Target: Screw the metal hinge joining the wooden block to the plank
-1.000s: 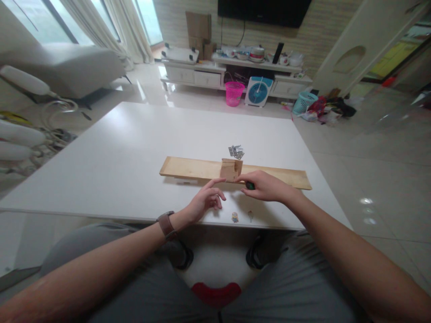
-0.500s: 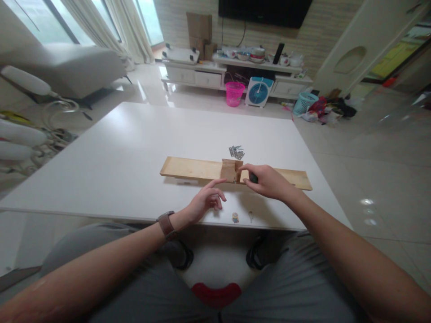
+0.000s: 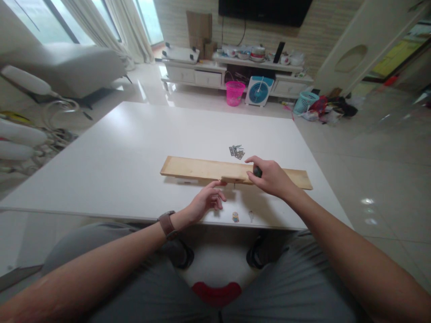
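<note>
The long wooden board (image 3: 195, 167) lies on the white worktop (image 3: 134, 143) in front of the person, its long axis running side to side, the right end a little nearer the body. At the middle of its near edge a small flap (image 3: 234, 179) shows almost edge-on, a thin dark pin (image 3: 235, 185) jutting toward the person just below it. The left hand (image 3: 208, 198) is the nearer one: its forefinger meets the flap's left end, the other fingers loosely curled, its grip apart with nothing seen in it. The right hand (image 3: 272, 177) hangs over the board's right half, its grip clamped on a dark handle (image 3: 257, 172), the flap lying to its left.
</note>
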Action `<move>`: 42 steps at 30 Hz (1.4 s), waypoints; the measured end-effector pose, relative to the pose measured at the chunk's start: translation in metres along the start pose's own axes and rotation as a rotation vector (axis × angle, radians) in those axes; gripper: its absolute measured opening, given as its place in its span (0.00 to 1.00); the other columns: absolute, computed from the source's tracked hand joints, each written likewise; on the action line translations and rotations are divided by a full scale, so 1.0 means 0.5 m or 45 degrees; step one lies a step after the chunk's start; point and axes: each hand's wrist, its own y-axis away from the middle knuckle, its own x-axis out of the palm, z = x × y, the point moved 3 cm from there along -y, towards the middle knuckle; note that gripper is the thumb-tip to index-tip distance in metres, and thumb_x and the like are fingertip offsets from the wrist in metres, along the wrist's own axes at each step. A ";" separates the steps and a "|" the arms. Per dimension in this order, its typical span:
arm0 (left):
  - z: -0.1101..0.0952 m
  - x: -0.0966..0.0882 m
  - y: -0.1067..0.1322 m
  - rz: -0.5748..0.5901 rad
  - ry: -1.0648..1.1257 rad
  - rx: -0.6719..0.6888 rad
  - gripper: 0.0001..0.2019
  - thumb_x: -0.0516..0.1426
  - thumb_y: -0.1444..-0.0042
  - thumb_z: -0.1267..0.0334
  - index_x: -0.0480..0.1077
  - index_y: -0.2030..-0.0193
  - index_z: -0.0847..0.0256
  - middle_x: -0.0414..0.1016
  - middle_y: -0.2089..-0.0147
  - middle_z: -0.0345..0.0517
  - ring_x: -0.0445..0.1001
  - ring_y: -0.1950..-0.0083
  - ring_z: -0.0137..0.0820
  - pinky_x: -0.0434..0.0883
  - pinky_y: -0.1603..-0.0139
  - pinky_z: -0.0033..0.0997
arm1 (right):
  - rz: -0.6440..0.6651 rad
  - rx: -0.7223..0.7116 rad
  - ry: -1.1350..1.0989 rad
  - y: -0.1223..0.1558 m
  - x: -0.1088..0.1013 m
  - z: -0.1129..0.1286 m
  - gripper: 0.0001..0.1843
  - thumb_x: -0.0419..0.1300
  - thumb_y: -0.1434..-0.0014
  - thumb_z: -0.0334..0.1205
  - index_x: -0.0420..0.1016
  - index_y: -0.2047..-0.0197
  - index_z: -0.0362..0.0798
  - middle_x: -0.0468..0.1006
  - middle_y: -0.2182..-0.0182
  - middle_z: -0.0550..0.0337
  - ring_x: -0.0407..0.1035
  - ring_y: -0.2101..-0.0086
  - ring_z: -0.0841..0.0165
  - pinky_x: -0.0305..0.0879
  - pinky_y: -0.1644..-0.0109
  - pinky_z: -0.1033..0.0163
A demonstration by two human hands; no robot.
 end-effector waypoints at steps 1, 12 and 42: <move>0.002 -0.001 -0.001 -0.007 0.019 -0.012 0.19 0.62 0.46 0.57 0.70 0.49 0.61 0.78 0.67 0.43 0.74 0.75 0.29 0.67 0.73 0.26 | 0.004 0.000 -0.001 0.000 0.000 0.001 0.18 0.59 0.36 0.39 0.75 0.44 0.48 0.74 0.73 0.61 0.68 0.71 0.67 0.59 0.61 0.63; 0.029 -0.014 -0.009 -0.058 -0.050 -0.084 0.14 0.63 0.46 0.57 0.69 0.58 0.61 0.74 0.67 0.42 0.75 0.75 0.28 0.67 0.77 0.23 | -0.172 -0.029 -0.066 0.001 -0.016 0.010 0.17 0.59 0.42 0.35 0.74 0.49 0.49 0.74 0.72 0.62 0.67 0.71 0.67 0.62 0.60 0.61; 0.053 -0.020 -0.014 -0.088 -0.226 -0.128 0.14 0.60 0.47 0.59 0.67 0.55 0.61 0.76 0.70 0.43 0.77 0.77 0.31 0.75 0.77 0.28 | -0.719 -0.544 -0.336 0.040 -0.059 0.044 0.32 0.67 0.35 0.33 0.60 0.33 0.59 0.79 0.39 0.54 0.80 0.44 0.59 0.82 0.41 0.49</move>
